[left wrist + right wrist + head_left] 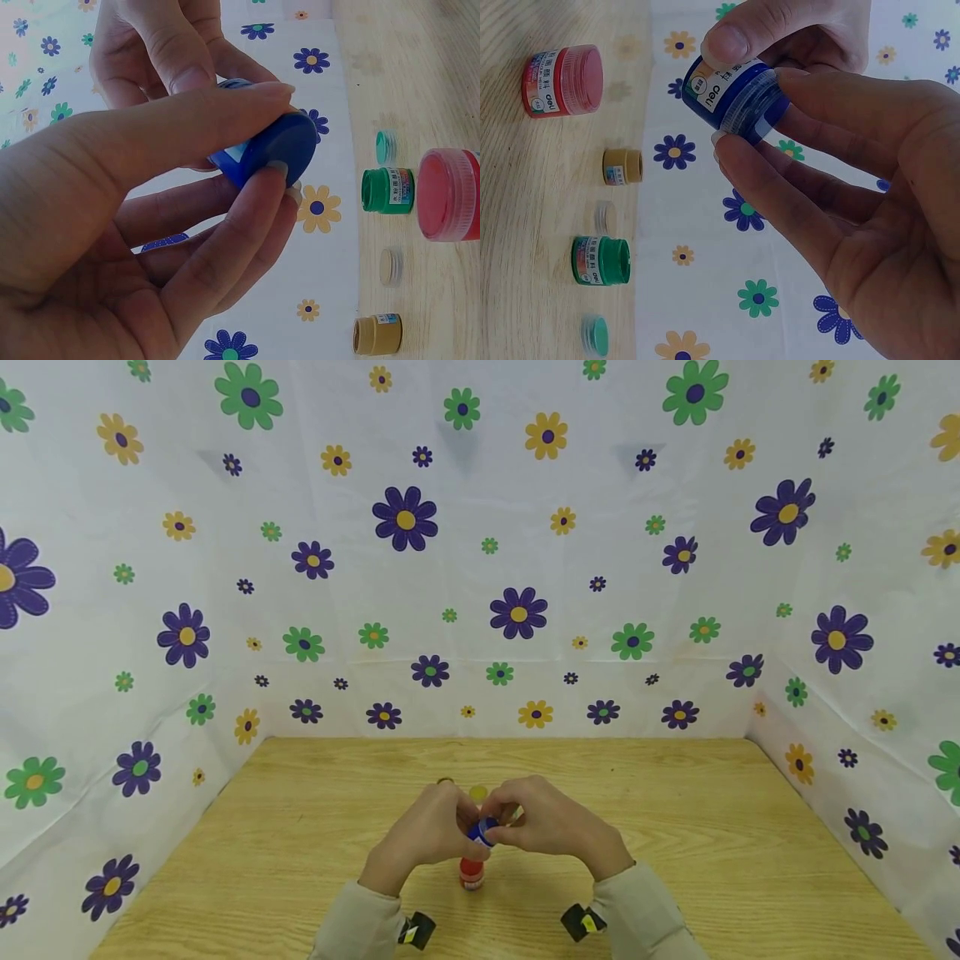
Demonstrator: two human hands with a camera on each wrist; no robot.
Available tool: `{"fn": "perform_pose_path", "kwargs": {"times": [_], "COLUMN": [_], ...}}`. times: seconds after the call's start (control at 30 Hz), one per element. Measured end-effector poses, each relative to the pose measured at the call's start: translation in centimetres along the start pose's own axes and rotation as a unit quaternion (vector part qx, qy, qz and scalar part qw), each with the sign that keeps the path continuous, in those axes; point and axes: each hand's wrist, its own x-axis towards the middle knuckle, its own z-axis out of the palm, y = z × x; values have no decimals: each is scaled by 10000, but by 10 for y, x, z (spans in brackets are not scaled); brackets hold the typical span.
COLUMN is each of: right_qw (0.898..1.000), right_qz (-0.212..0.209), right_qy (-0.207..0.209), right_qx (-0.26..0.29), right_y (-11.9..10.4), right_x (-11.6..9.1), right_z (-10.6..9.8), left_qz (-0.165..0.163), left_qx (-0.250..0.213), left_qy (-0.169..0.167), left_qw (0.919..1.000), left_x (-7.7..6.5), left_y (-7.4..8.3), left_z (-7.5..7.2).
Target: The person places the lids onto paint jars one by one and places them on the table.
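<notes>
Both hands hold a blue paint jar [716, 90] above the table, tilted. My left hand [431, 831] grips the jar's body, its thumb across the label side in the right wrist view. My right hand [551, 822] pinches the clear ridged lid [751, 105] between thumb and fingers. Beneath the hands, a red paint jar [472, 875] stands on the table with its clear lid on. An uncapped green jar [604, 261] and an uncapped ochre jar [621, 166] stand farther back.
A green-tinted lid [595, 334] lies beside the green jar, and a pale ochre lid [605, 217] beside the ochre one. The wooden table [300, 860] meets a flower-printed cloth [480, 568] at its back and sides.
</notes>
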Motion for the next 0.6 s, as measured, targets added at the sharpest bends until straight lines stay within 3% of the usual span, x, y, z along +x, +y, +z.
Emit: {"fn": "perform_pose_path", "kwargs": {"times": [0.6], "right_qw": [9999], "right_qz": [65], "right_qy": [-49], "right_qx": [-69], "right_y": [0], "right_x": [0], "right_z": [0], "left_qz": [-24], "left_qx": [-39], "left_qy": [-3], "left_qw": [10000], "left_x": [0], "left_y": [0], "left_z": [0]}}
